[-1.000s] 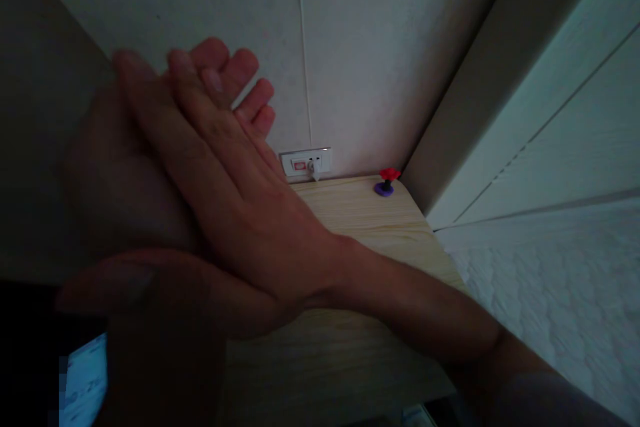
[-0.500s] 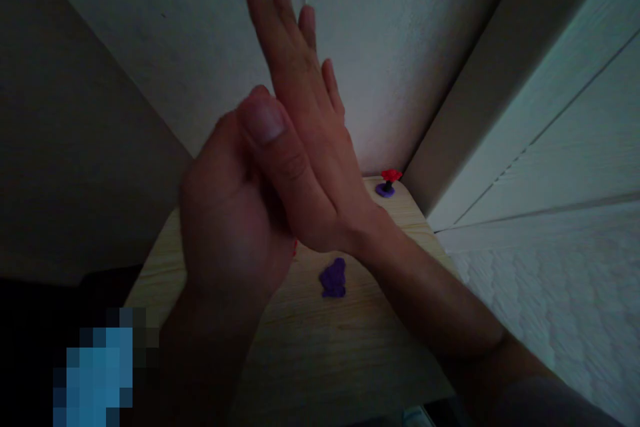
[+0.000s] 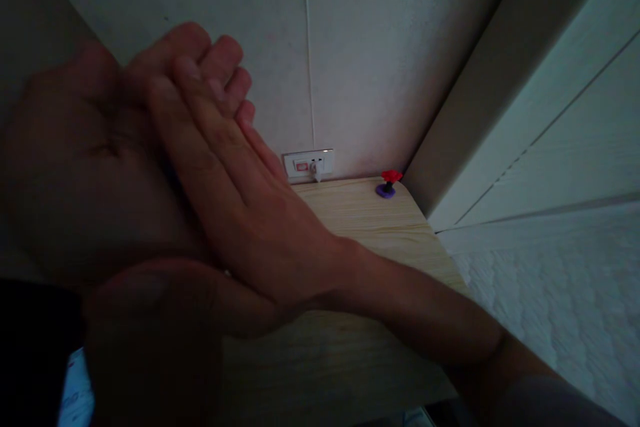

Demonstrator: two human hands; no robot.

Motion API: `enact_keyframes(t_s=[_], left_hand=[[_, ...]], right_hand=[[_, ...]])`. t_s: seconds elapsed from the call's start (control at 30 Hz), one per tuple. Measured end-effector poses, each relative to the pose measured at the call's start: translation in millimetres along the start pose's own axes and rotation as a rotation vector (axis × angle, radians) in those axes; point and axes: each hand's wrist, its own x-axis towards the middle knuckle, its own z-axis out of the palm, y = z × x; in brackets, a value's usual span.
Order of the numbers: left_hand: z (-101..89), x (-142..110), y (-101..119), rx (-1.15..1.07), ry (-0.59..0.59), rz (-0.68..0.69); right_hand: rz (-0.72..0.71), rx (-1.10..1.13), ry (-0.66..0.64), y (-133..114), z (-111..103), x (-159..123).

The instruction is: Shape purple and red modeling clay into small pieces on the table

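My left hand (image 3: 95,180) is raised at the left, palm turned inward, its fingers extended and slightly curved. Across its palm lies my right hand (image 3: 260,220), with long, nearly straight fingers reaching toward the left fingertips. The right thumb points left below the palms. Anything between the two palms is hidden. At the table's far right corner stands a small flower-like piece (image 3: 389,183) with a red top, a dark stem and a purple base; neither hand touches it.
A light wooden table (image 3: 400,220) is below the hands, against a pale wall (image 3: 370,67). A socket plate (image 3: 327,161) with a white plug sits just above its back edge. To the right are a pale panel (image 3: 560,113) and white quilted material (image 3: 540,300).
My left hand has moved left and turned its palm inward. My right hand has swung down to the left from upright. The socket came into view; the flat purple piece is now covered.
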Motion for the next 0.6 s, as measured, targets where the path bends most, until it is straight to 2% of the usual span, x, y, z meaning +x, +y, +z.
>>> enact_keyframes(t_s=[0.13,0.27,0.3,0.4,0.47,0.53,0.6], left_hand=[[18.1,-4,0,0.125,0.081,-0.001],[41.9,-12,0,0.159,0.247,-0.133],[44.4,-15,-1,0.157,0.267,-0.104],[43.4,-21,-10,-0.068,-0.03,-0.004],[40.7,-23,-16,-0.175,-0.175,0.03],[40.2,-26,-20,-0.189,-0.224,0.033],[40.0,-27,-19,-0.166,-0.205,-0.004]], right_hand=[[-0.037,-0.061,0.02,1,-7,-1],[-0.005,0.053,0.08,7,1,8],[0.03,0.101,0.108,10,4,10],[0.11,0.24,0.196,21,10,14],[0.136,0.286,0.238,30,13,15],[0.164,0.305,0.252,38,15,14],[0.157,0.301,0.244,42,18,14]])
